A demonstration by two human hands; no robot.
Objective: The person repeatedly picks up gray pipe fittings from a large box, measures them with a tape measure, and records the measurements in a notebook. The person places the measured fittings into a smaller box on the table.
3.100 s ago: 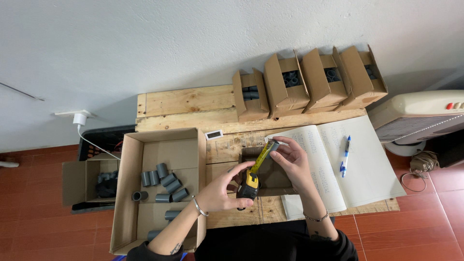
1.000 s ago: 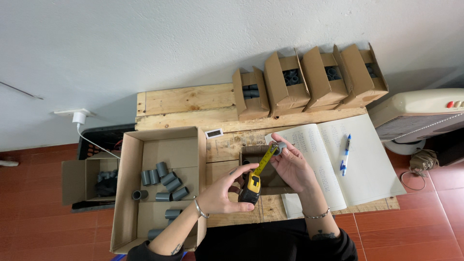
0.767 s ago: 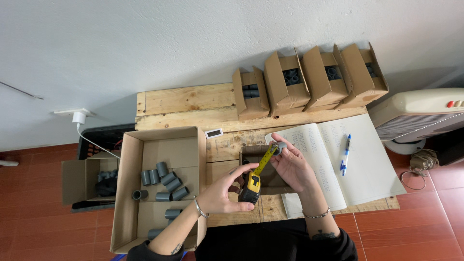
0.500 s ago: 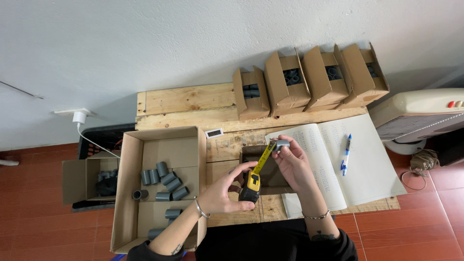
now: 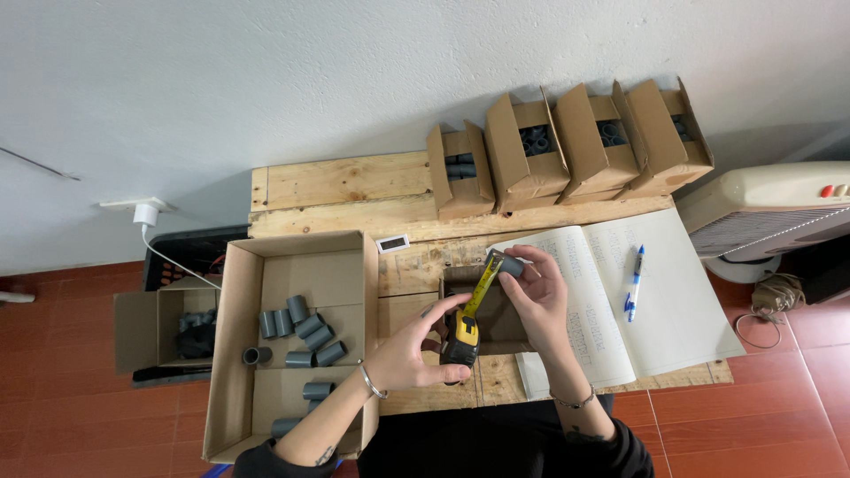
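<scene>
Head view, steeply downward (mid-range)

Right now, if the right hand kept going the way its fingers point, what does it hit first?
The right hand points up and left, past the grey pipe fitting it holds. Next along that line is probably the small white-framed display on the wooden table; depth is unclear.

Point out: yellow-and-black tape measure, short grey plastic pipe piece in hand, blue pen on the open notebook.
yellow-and-black tape measure (image 5: 461,338), head view, on its case.
short grey plastic pipe piece (image 5: 508,265), head view, on its side wall.
blue pen (image 5: 633,283), head view, mid-barrel.
</scene>
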